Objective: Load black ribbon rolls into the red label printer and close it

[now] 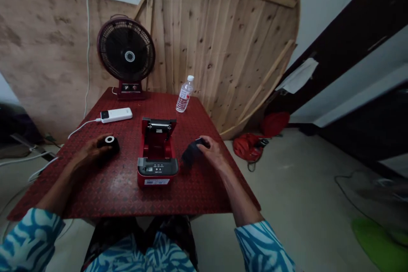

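Observation:
A red and black label printer stands on the table with its lid tipped up and its red inner bay showing; I see no roll inside. To its left, my left hand is closed around a small black roll with a white ring at its core. My right hand, to the right of the printer, grips a dark, blocky object by its right end. That object is smeared by motion, so its kind is unclear. Both hands are apart from the printer.
A white power bank with a cable lies at the left. Behind it stands a dark red fan. A clear water bottle is upright near the back right edge of the red table. A round wooden board leans against the wall.

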